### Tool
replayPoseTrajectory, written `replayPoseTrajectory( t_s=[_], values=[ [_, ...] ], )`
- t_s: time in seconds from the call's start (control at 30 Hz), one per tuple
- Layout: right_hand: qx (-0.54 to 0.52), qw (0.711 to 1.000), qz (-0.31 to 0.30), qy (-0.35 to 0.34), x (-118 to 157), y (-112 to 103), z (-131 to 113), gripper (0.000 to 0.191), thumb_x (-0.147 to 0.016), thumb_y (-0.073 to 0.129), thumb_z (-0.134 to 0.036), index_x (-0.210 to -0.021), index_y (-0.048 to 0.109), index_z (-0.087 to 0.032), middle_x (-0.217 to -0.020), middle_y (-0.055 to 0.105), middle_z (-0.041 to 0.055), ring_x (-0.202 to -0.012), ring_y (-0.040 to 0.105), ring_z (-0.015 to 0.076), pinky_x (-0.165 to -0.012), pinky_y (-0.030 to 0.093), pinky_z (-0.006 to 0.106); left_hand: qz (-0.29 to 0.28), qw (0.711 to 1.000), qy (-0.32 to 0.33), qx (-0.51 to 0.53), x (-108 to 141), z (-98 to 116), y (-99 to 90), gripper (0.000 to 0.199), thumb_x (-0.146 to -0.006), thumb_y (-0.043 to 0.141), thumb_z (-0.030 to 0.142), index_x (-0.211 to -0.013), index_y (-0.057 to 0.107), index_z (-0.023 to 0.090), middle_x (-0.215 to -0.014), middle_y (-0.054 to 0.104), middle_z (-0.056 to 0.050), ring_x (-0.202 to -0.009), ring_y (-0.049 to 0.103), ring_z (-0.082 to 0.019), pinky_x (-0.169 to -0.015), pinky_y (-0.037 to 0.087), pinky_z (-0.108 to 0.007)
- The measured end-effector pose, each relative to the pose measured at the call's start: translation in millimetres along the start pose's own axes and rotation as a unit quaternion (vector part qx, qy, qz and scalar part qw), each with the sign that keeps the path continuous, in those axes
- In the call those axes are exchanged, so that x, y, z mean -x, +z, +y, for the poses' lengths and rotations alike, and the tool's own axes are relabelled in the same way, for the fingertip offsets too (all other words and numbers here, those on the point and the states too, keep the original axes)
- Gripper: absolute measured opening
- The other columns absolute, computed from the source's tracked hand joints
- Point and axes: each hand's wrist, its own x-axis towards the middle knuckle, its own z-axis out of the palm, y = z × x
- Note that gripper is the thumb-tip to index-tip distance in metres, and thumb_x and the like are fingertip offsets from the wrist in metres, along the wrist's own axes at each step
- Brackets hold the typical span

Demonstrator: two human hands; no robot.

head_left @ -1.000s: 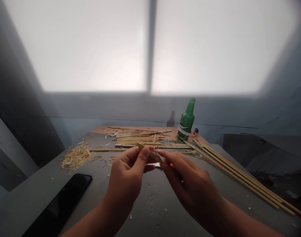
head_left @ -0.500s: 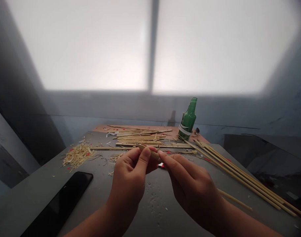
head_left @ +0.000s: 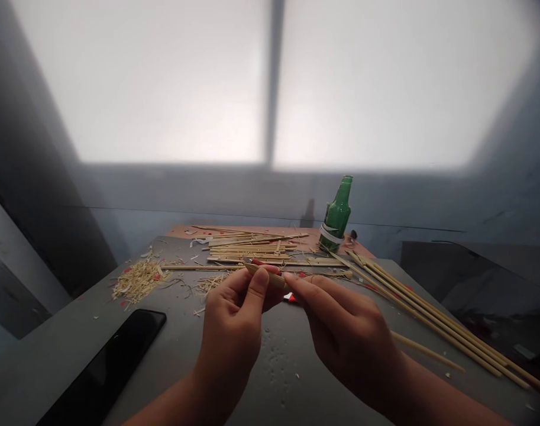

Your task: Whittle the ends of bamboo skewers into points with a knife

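Above the table's middle, my left hand is closed, its thumb pressed on a bamboo stick with a pointed end facing left. My right hand pinches the same piece just to the right, fingertips close to the left thumb. Right behind the point, a slim red tool with a small grey tip shows over my left fingers; its kind and most of its length are hidden. A thin rod emerges below my right wrist; whether it is the held stick's other end, I cannot tell.
Bamboo sticks lie piled at the back, near a green bottle with a white band. Shavings are heaped at left, above a black phone. Several long rods stretch along the right side of the grey table.
The red tool now shows more behind the stick's point. The rod below my right wrist has shifted to the right. Both hands stay in nearly the same place.
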Motion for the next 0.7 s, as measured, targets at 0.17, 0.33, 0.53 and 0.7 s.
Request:
replayPoseTrajectory(
  t_s=[0.17, 0.33, 0.53, 0.7],
  values=[
    [-0.066, 0.997, -0.008, 0.045, -3, -1, -1, 0.029, -0.095, 0.052, -0.001, -0.115, 0.067, -0.015, -0.095, 0.079, 0.0105, -0.085, 0.077, 0.0206, -0.071, 0.062, 0.029, -0.001, 1.000, 0.008, -0.010, -2, -2, -1.8, 0.022, -0.084, 0.077, 0.042, -0.086, 0.080, 0.020, -0.083, 0.079, -0.002, -0.077, 0.074, -0.015, -0.078, 0.062, -0.024],
    [-0.150, 0.980, -0.009, 0.129, -8, -5, -6, 0.021, -0.094, 0.058, -0.009, -0.105, 0.072, -0.020, -0.091, 0.080, 0.0029, -0.082, 0.076, 0.0154, -0.074, 0.059, 0.023, -0.002, 1.000, 0.011, -0.013, -2, 1, -1.6, 0.022, -0.082, 0.079, 0.041, -0.083, 0.079, 0.019, -0.080, 0.078, -0.002, -0.075, 0.074, -0.015, -0.077, 0.062, -0.025],
    [-0.237, 0.910, -0.098, 0.326, -15, -13, -4, 0.014, -0.088, 0.066, -0.030, -0.088, 0.076, -0.021, -0.075, 0.079, 0.0049, -0.059, 0.069, 0.0197, -0.047, 0.050, 0.027, -0.008, 0.999, 0.011, -0.033, -1, 11, 0.6, 0.025, -0.080, 0.080, 0.042, -0.078, 0.076, 0.018, -0.074, 0.076, -0.001, -0.075, 0.073, -0.015, -0.078, 0.062, -0.024],
    [-0.248, 0.897, -0.117, 0.346, -17, -16, -6, 0.019, -0.089, 0.062, -0.035, -0.081, 0.072, -0.020, -0.064, 0.071, 0.0035, -0.051, 0.059, 0.0161, -0.043, 0.042, 0.026, -0.039, 0.999, -0.022, 0.024, -1, 7, 1.3, 0.028, -0.078, 0.081, 0.047, -0.086, 0.075, 0.021, -0.079, 0.075, 0.000, -0.073, 0.071, -0.015, -0.067, 0.061, -0.024]
  ],
)
